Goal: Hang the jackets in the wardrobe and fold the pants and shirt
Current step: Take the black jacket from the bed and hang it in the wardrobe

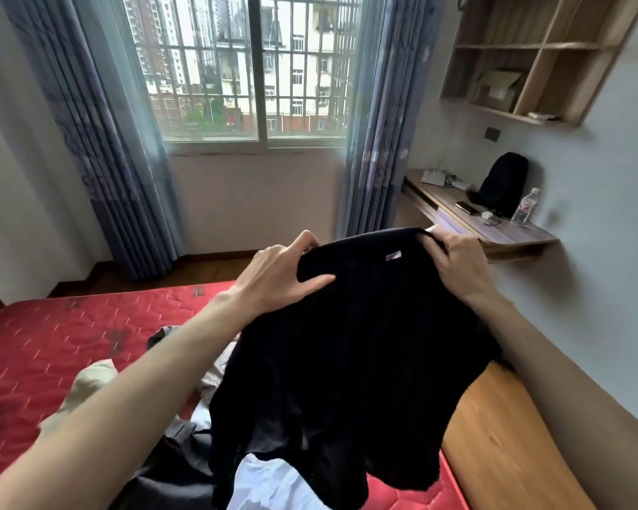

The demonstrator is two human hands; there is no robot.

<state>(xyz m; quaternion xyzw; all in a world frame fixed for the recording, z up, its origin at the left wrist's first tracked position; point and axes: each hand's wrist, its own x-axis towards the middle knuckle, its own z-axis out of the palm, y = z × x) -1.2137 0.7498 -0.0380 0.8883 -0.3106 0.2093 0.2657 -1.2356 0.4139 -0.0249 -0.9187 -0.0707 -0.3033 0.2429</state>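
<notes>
A black jacket [347,344] hangs in the air in front of me, a small white label showing near its collar. My left hand [277,277] grips the collar's left side, thumb over the cloth. My right hand [453,263] pinches the collar's right side. Below the jacket, on the red mattress [52,344], lies a heap of clothes: a white garment [269,484], a beige one [89,384] and dark grey cloth [185,458]. The jacket hides much of the heap. No wardrobe is in view.
A wooden bed frame [501,447] runs along the wall on the right. Farther back, a wall desk [501,230] carries a black backpack [503,184], a water bottle [525,207] and a phone. Open shelves [531,57] hang above. A barred window with blue curtains [100,141] faces me.
</notes>
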